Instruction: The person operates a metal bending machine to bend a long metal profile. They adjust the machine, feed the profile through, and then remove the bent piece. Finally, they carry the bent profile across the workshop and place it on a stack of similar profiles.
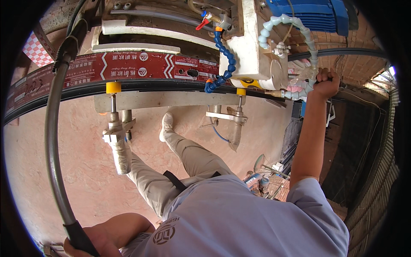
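My left hand (102, 240) is wrapped round the black grip (81, 240) of a long curved metal lever (52, 141), at the lower left. At the far right my raised right hand (327, 83) is closed in a fist beside a pale segmented hose (314, 47); what it grips is hidden. A long dark profile (150, 85) with printed red film (124, 64) runs across the machine. Two clamps with yellow tips, the left tip (113, 87) and the right tip (241, 91), stand against its near side.
A white machine head (246, 55) with a blue motor (308, 16) stands beyond the profile. A blue segmented hose (230, 60) hangs before it, near a red valve handle (202, 24). A metal bar (171, 99) carries the clamps. A fan (259, 163) stands on the floor behind my right side.
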A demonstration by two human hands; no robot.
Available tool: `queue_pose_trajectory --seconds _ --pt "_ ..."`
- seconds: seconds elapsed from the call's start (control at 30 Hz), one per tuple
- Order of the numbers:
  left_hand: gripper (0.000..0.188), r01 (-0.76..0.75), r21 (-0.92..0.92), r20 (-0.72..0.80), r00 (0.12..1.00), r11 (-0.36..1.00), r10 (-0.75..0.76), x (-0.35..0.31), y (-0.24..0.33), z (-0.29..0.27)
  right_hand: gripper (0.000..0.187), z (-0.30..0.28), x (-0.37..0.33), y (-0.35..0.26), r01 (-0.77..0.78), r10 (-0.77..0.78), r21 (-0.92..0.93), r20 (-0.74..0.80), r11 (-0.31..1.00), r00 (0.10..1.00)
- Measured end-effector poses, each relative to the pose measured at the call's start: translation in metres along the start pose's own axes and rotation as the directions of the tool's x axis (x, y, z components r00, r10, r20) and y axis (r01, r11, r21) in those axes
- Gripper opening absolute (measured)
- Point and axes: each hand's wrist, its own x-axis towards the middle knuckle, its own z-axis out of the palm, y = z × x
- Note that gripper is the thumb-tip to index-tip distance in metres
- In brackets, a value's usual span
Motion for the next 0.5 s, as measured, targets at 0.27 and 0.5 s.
queue_pose_trajectory --seconds 0.27,0.5 --pt "0.022 0.005 0.050 0.014 1.000 0.999 -0.006 -0.030 -0.001 -0.014 0.027 0.003 -0.004 0.004 -0.018 0.017 0.035 0.015 0.999 1.000" --pt "0.023 0.014 0.080 0.015 1.000 0.997 -0.015 -0.042 0.003 -0.022 0.022 -0.012 -0.005 0.009 -0.059 0.057 0.029 0.063 0.998 0.996"
